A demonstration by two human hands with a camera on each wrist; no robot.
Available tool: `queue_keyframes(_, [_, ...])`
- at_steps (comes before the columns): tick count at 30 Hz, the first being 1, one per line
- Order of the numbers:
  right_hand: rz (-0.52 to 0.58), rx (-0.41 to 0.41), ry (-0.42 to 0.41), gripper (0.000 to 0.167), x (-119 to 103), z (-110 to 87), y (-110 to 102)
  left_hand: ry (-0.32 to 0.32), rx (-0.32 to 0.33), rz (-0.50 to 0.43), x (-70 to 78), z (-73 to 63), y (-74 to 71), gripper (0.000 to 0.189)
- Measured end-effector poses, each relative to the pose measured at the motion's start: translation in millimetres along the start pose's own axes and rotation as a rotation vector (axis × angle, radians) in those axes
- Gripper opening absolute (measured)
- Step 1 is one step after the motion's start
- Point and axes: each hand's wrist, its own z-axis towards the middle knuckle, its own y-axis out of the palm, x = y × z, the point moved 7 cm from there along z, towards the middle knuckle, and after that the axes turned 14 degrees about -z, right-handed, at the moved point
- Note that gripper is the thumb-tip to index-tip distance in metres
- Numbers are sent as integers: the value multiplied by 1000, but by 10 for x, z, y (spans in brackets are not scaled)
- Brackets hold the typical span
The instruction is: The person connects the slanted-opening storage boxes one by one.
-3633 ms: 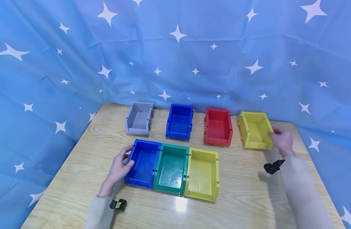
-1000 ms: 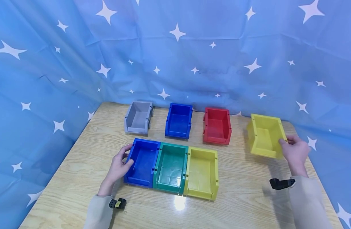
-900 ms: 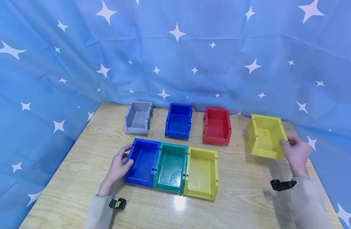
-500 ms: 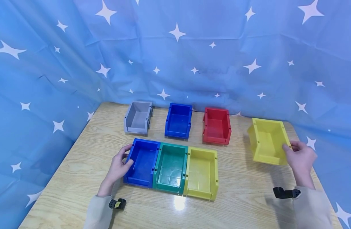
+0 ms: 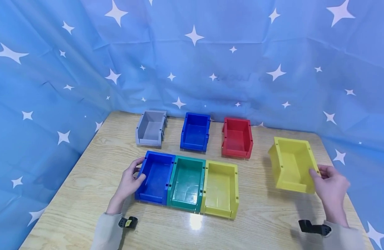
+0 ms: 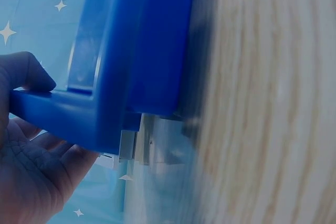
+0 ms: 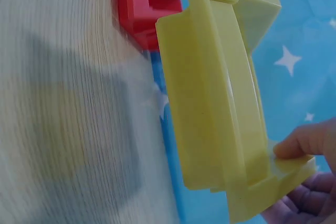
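My right hand (image 5: 332, 185) pinches the right wall of a yellow storage bin (image 5: 294, 165), thumb inside and fingers outside. In the right wrist view the yellow bin (image 7: 210, 98) hangs clear of the table, its shadow falling on the wood. My left hand (image 5: 128, 184) grips the left wall of a blue bin (image 5: 155, 177), the first of three standing side by side at the front. A green bin (image 5: 187, 182) is in the middle and another yellow bin (image 5: 221, 189) at the right end. The left wrist view shows the thumb over the blue bin's (image 6: 105, 77) rim, fingers beneath.
Along the back of the wooden table (image 5: 267, 222) stand a grey bin (image 5: 151, 127), a second blue bin (image 5: 195, 132) and a red bin (image 5: 237, 138), spaced apart. Behind and to the left hangs a blue curtain (image 5: 179, 59) with white stars.
My right hand has lifted the yellow bin from the back row and brought it right and toward me, lately mostly toward me. My left hand has stayed on the blue bin.
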Motion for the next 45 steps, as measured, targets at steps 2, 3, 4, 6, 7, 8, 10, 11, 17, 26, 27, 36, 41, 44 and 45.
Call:
queue_keyframes(2, [18, 41, -27, 28, -35, -68, -23, -1, 0, 1, 5, 1, -1, 52])
queue_keyframes(3, [18, 64, -42, 27, -53, -102, -35, -1, 0, 1, 7, 3, -2, 52])
queue_keyframes(4, [18, 84, -54, 26, -68, -138, -43, -3, 0, 1, 7, 4, -3, 52])
queue_keyframes(6, [28, 113, -78, 23, -97, -206, -48, -5, 0, -2, 7, 8, -4, 52])
queue_keyframes(7, [24, 119, -86, 23, -108, -236, -43, -4, -1, -5, 8, 8, -6, 52])
queue_keyframes(8, [22, 124, -88, 22, -113, -266, -37, -3, -1, -9, 9, 8, -6, 52])
queue_keyframes(10, [24, 121, -87, 21, -120, -320, -15, -4, -4, -15, 6, 9, -8, 52])
queue_keyframes(11, [23, 117, -88, 21, -122, -343, 0, -4, -6, -17, 6, 9, -8, 52])
queue_keyframes(17, [51, 157, -148, 18, -199, -511, 24, 1, -5, -18, -8, 11, -9, 52])
queue_keyframes(26, [103, 222, -233, 13, -387, -788, 29, -14, -9, -17, -11, 6, -4, 52])
queue_keyframes(27, [109, 227, -241, 13, -406, -822, 34, -20, -9, -18, -12, 6, -4, 52])
queue_keyframes(36, [155, 210, -231, 12, -522, -1029, 75, -44, -13, -10, -20, -1, 0, 52])
queue_keyframes(41, [161, 225, -226, 11, -556, -1112, 82, -40, -13, -16, -19, -2, 2, 52])
queue_keyframes(44, [156, 223, -210, 11, -558, -1150, 93, -36, -11, -19, -14, 1, 2, 52])
queue_keyframes(45, [158, 218, -200, 11, -552, -1158, 98, -37, -10, -19, -14, 1, 2, 52])
